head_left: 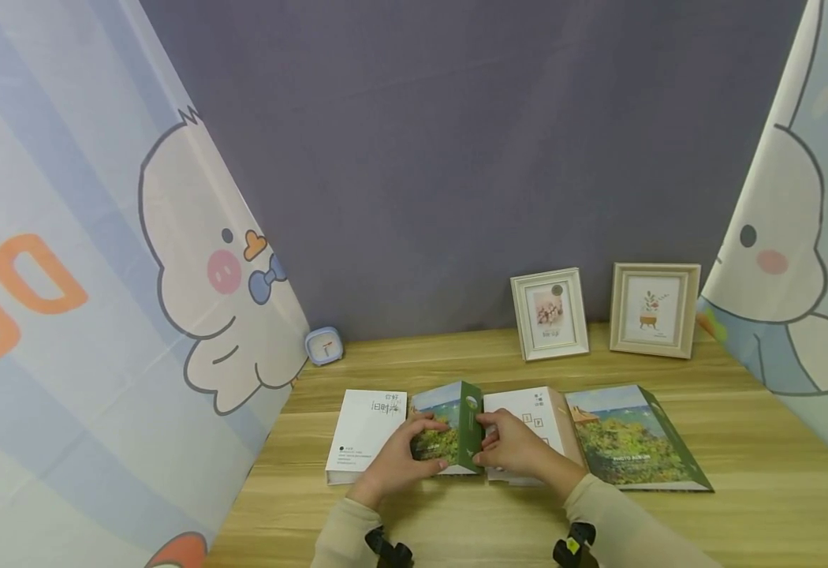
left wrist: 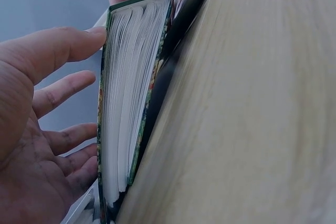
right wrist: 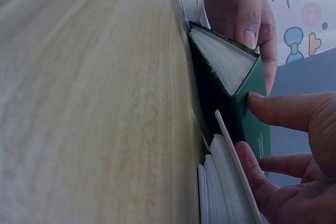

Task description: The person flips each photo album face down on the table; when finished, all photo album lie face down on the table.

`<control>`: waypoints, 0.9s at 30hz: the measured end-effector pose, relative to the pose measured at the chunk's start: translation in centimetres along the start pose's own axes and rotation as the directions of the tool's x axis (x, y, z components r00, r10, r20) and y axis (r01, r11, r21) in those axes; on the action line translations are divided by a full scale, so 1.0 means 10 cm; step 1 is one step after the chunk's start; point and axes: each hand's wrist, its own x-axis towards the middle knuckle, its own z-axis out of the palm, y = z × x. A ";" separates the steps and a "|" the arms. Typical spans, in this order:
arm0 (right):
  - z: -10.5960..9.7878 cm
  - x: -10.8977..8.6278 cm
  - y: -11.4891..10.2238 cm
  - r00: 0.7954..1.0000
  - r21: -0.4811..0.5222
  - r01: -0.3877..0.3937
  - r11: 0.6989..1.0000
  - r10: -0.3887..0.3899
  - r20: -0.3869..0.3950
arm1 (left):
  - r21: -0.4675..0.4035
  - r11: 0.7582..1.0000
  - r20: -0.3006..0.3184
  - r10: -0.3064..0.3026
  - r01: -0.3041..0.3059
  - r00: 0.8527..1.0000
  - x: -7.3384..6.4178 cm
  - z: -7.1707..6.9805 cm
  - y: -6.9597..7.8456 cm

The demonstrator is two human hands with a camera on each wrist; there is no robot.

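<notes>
A green photo album point(head_left: 437, 426) with a painted seaside cover lies tilted, its spine side raised off the table. Across its cover spreads my left hand point(head_left: 403, 454), thumb near the lower edge, fingers loosely extended; in the left wrist view the thumb point(left wrist: 84, 43) touches the cover's edge by the white pages point(left wrist: 128, 77). My right hand point(head_left: 516, 446) holds the spine point(right wrist: 254, 121), thumb on the green face and a fingertip low along its edge. Beneath that hand lies a white album point(head_left: 527, 406), its page block point(right wrist: 218, 182) close under the fingers in the right wrist view.
To the left lies a white book point(head_left: 367, 430); to the right, a second seaside photo album point(head_left: 634, 442). Two picture frames point(head_left: 550, 314) stand at the back right, and a small blue clock point(head_left: 325, 345) at the back left. Printed curtains hang at both sides.
</notes>
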 end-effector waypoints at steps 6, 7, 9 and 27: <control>0.02 0.00 0.03 1.000 -0.055 -0.012 0.998 0.012 -0.005 | -0.019 1.000 0.004 0.018 -0.018 1.000 -0.01 0.00 0.00; 0.02 0.00 0.03 1.000 -0.064 -0.015 0.998 0.015 -0.004 | -0.021 1.000 0.004 0.019 -0.019 1.000 -0.01 0.00 0.00; 0.01 0.00 0.02 1.000 -0.073 -0.022 0.997 0.021 -0.007 | -0.019 1.000 0.001 0.021 -0.020 1.000 -0.01 0.01 0.00; 0.06 0.07 0.06 1.000 -0.112 0.003 0.994 -0.001 0.017 | 0.072 0.997 -0.017 -0.007 0.008 1.000 0.00 0.02 0.00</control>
